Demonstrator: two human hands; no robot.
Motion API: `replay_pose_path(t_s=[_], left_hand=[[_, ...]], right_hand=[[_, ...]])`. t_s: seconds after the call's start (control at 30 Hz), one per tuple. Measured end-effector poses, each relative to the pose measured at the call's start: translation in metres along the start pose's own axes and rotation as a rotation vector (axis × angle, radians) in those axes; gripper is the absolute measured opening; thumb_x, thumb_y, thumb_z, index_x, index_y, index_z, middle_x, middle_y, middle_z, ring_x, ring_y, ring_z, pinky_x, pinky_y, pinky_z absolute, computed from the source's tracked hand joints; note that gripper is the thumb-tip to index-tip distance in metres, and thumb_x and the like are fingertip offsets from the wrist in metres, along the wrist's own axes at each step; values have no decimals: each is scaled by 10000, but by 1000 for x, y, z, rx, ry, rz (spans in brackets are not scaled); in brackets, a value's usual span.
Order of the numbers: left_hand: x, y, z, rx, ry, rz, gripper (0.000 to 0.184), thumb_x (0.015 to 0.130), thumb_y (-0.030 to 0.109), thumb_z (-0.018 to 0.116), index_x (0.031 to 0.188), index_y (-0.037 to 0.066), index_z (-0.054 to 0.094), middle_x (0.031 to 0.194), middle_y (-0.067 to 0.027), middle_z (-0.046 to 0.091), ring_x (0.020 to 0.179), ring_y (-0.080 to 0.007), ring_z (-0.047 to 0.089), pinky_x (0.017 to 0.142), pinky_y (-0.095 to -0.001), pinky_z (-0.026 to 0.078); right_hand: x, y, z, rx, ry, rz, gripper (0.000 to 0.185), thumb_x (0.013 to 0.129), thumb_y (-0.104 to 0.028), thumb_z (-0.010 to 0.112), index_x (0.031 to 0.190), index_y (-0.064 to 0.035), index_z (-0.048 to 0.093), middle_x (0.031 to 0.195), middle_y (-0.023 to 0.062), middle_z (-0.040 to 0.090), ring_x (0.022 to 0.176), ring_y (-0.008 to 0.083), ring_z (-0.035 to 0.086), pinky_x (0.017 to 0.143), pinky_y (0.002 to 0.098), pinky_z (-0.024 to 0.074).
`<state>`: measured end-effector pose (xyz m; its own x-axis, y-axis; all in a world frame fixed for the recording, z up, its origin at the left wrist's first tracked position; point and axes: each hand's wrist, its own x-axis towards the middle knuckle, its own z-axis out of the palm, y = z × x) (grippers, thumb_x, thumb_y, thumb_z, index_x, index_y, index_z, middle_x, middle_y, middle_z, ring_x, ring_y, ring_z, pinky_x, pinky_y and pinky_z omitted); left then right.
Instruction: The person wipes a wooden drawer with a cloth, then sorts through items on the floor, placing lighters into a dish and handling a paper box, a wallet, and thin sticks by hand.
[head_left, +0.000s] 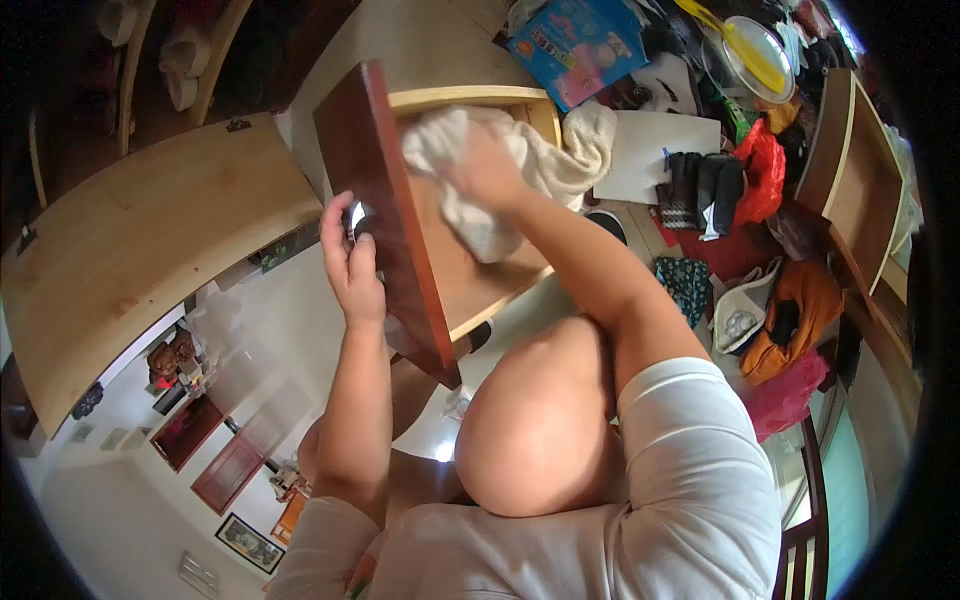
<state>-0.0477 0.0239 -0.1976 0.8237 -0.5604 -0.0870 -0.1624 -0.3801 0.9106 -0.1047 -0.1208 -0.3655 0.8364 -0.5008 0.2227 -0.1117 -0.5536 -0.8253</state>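
Observation:
A wooden drawer [460,303] with a dark red front panel [385,220] is held tilted before me. My left hand [354,265] is at the outer face of the front panel, its fingers curled around the metal handle [356,218]. Inside the drawer, my right hand [485,170] is on a white cloth [490,225], blurred by motion. The cloth is bunched, and one end hangs over the drawer's far side. Whether my right fingers grip the cloth cannot be made out.
On the right lie dark folded items [700,185], a red plastic bag [762,170], an orange cloth [800,315] and another drawer [865,185]. A blue box [580,50] is at the top. An open wooden cabinet door [150,260] spans the left.

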Motion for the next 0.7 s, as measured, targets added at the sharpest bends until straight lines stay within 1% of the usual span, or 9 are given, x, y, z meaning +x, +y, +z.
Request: replay_pose_path(t_s=[0.03,0.07,0.23,0.33,0.37,0.4,0.47,0.53,0.7], left_hand=[[-3,-4,-2,26,18,-9,443,799,-8,411,1242,-4,419,1199,-77,454,1048,-153,456,922,-275,344],[-5,-5,-2,27,38,-2,441,801,-6,407,1242,-5,417,1190,-76,458,1040,-150,460,918,-271,346],[-8,0,0,-8,45,-10,428,812,-1,388,1239,-6,417,1195,-66,459,1025,-144,459,912,-262,345],[-2,-10,0,68,39,22,438,829,70,373,1258,-14,396,1259,-121,432,1131,-199,422,981,-304,306],[-2,-6,4,78,38,38,437,829,69,374,1258,-15,397,1258,-119,433,1129,-199,425,979,-303,308],[-4,0,7,94,37,43,436,829,68,374,1257,-15,398,1256,-118,433,1126,-199,427,977,-301,310],[-5,10,15,104,39,24,433,831,62,373,1257,-10,402,1256,-113,433,1103,-189,441,967,-298,322],[-5,17,17,79,22,3,433,830,56,374,1257,-6,404,1256,-108,433,1093,-182,445,963,-295,324],[0,6,11,106,40,69,407,809,1,405,1211,4,469,1175,-83,473,1064,-163,462,930,-274,350]], right_hand=[[-11,25,26,-206,6,-28,505,855,-406,471,1221,-59,458,1172,194,482,1116,352,433,963,435,327],[-20,37,23,-248,-227,279,492,840,-387,492,1176,-27,495,1165,199,481,1103,357,441,933,431,357],[-39,11,-13,-158,-335,375,384,787,-304,551,998,15,572,1087,214,493,992,374,485,856,446,420],[-80,-32,-32,415,-268,-14,494,678,-117,631,1153,-67,508,1149,202,501,1078,368,471,916,423,395],[-85,-57,-33,269,-673,249,493,664,-132,643,1134,-60,514,1149,201,502,1092,360,468,922,421,387],[-73,-63,-45,327,-652,-383,480,671,-146,635,1113,-9,509,1142,218,507,1115,343,466,915,426,388],[-40,-66,-16,318,-139,-364,431,698,-163,604,1091,-6,520,1158,206,503,1114,308,477,901,425,390],[6,-51,-21,105,-207,-94,410,710,-179,574,1087,-26,533,1180,186,495,1124,291,467,906,433,377],[-14,52,-21,-464,-190,-146,413,703,-231,570,1071,-46,546,1167,118,520,1105,252,463,946,432,322]])
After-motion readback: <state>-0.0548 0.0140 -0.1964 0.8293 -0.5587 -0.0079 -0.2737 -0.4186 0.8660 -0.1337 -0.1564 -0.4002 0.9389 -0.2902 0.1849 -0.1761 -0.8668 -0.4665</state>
